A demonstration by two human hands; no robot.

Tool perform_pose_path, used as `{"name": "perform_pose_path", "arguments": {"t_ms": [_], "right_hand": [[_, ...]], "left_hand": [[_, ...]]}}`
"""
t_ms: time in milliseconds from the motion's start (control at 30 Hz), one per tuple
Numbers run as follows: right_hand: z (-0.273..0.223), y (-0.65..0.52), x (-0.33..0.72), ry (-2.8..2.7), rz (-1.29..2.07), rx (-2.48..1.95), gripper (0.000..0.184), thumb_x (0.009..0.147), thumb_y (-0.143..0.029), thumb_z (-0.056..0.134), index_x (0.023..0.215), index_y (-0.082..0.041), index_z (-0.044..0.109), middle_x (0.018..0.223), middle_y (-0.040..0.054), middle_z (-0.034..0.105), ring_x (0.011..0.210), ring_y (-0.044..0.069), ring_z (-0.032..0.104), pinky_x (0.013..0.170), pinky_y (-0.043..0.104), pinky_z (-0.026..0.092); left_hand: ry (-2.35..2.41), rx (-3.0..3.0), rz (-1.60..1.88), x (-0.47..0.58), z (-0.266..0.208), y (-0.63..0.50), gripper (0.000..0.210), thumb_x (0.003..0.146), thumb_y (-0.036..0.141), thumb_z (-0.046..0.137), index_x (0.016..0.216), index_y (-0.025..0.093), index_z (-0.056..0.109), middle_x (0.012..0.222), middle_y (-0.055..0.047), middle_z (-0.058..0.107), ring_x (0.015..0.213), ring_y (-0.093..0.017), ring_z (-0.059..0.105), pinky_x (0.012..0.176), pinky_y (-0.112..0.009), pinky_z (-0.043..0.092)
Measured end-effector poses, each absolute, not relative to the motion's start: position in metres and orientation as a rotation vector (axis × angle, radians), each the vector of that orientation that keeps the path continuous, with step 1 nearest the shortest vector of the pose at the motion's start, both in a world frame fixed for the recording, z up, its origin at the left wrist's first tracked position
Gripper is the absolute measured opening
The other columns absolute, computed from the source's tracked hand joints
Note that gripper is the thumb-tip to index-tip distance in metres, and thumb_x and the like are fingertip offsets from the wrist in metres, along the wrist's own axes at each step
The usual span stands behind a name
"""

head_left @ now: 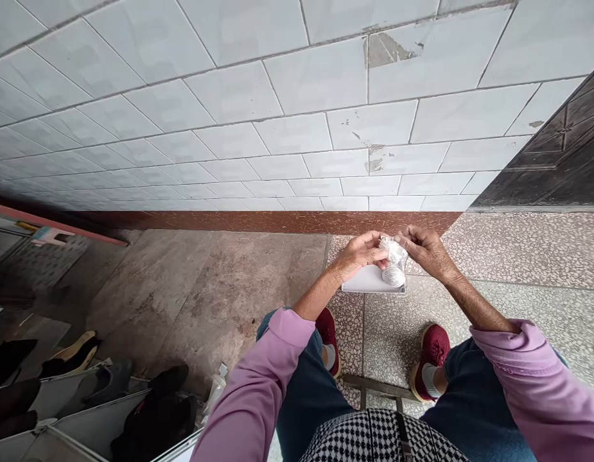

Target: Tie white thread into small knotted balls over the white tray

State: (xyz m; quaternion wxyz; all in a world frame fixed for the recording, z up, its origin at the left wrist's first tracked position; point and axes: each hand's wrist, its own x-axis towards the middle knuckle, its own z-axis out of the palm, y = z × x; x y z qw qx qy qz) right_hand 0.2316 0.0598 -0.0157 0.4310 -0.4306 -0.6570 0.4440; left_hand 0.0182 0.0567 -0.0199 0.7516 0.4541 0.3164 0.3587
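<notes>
Both hands (360, 253) (424, 250) pinch a clear bag (395, 255) over a white tray (365, 280), tiled wall (297, 136) beyond.

hands (361, 255) x2 (1 pr) | red shoes (435, 346) x2 | plstc bag (395, 252) x1 | wht tray (366, 281) x1

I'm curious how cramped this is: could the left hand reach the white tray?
Probably yes: the left hand is near the white tray and nothing seems to block its left part, though that hand holds clear plastic.
</notes>
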Motion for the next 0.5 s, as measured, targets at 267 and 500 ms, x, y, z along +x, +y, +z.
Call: {"name": "perform_pose_path", "arguments": {"t_ms": [267, 500], "right_hand": [[-0.022, 0.059, 0.231, -1.521, 1.305, -1.094, 0.065, 0.086, -0.082, 0.075, 0.074, -0.022, 0.053, 0.057, -0.0055, 0.042, 0.048, 0.010, 0.036, 0.044, 0.024, 0.029], [-0.016, 0.055, 0.228, -1.574, 1.304, -1.083, 0.068, 0.096, -0.085, 0.059, 0.074, -0.021, 0.055, 0.053, -0.0034, 0.047, 0.045, 0.011, 0.042, 0.044, 0.025, 0.033]], "left_hand": [[0.736, 0.939, 0.840, 0.028, -0.032, 0.058, 0.055, 0.060, 0.036, 0.096, 0.099, 0.016, 0.064, 0.086, -0.002, 0.070, 0.074, -0.012, 0.065, 0.066, -0.025, 0.047], [0.787, 0.997, 0.881, 0.023, -0.021, 0.056, 0.060, 0.066, 0.044, 0.094, 0.105, 0.020, 0.056, 0.087, 0.002, 0.066, 0.061, -0.009, 0.063, 0.058, -0.025, 0.043]]}}
